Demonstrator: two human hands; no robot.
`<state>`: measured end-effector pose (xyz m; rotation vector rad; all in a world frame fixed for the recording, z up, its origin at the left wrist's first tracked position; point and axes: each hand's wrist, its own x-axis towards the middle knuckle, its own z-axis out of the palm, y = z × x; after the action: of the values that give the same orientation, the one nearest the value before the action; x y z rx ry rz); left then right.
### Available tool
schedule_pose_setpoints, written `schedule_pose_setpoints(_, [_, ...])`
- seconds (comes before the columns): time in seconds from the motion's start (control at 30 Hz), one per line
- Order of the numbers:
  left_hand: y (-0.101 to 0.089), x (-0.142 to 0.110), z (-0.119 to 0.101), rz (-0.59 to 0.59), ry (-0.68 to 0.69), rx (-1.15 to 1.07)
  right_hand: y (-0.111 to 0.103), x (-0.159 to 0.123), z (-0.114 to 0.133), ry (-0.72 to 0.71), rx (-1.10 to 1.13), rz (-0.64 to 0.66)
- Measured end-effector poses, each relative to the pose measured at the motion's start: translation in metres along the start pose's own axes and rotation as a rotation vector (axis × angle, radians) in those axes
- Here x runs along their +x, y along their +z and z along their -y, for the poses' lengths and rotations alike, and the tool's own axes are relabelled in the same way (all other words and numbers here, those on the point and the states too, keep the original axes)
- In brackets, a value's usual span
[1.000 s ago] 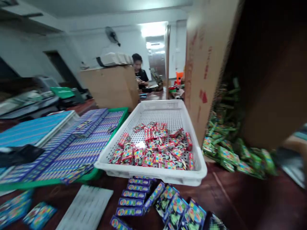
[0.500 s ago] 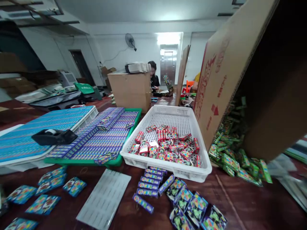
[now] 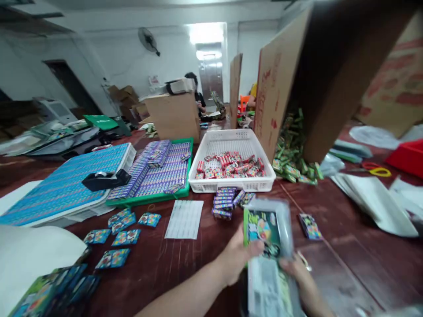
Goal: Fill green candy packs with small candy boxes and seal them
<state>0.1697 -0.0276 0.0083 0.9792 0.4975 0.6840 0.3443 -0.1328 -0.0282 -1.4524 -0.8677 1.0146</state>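
Note:
Both hands are at the front of the table, right of centre. My left hand grips the left side of a clear plastic box, its thumb lying across the printed front. That box shows a green edge and a colourful dark picture. My right hand, blurred, is closed at the box's lower right side. Below the picture lies a second, pale see-through part; I cannot tell whether it is a separate box. Just beyond are small purple boxes in a stack, and a single dark packet lies to the right.
A white perforated tray holds red packets. Left of it are a green tray of purple boxes and blue boxes under a tape dispenser. A cardboard carton spills green packets. Scissors lie right; a person sits behind.
Both hands have come into view, holding the clear plastic box. The view has shifted, showing more of the table's right side. Several dark packets in front of the white tray are now mostly hidden or gone.

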Motion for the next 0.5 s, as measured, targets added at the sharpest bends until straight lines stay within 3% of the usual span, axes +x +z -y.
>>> schedule_pose_setpoints(0.07, [0.002,-0.014,-0.013,-0.084,-0.012,0.080,0.019,0.008,0.009,-0.261,-0.263,-0.070])
schedule_pose_setpoints(0.13, [-0.001,-0.029,-0.018,-0.172,-0.025,0.177,0.025,0.014,0.024,-0.510,-0.551,-0.231])
schedule_pose_setpoints(0.2, [-0.004,-0.042,-0.017,-0.209,-0.031,0.238,0.024,0.013,0.041,-0.687,-0.804,-0.166])
schedule_pose_setpoints(0.3, [-0.004,-0.055,-0.010,-0.210,-0.041,0.300,0.021,0.000,0.064,-0.796,-1.067,0.153])
schedule_pose_setpoints(0.37, [0.001,-0.060,-0.008,-0.192,-0.070,0.344,0.022,-0.012,0.073,-0.826,-1.162,0.275])
schedule_pose_setpoints(0.43, [0.006,-0.065,-0.010,-0.154,-0.110,0.393,0.023,-0.018,0.077,-0.881,-1.226,0.296])
schedule_pose_setpoints(0.5, [0.010,-0.069,-0.015,-0.075,-0.165,0.440,0.017,-0.013,0.080,-0.878,-1.294,0.179])
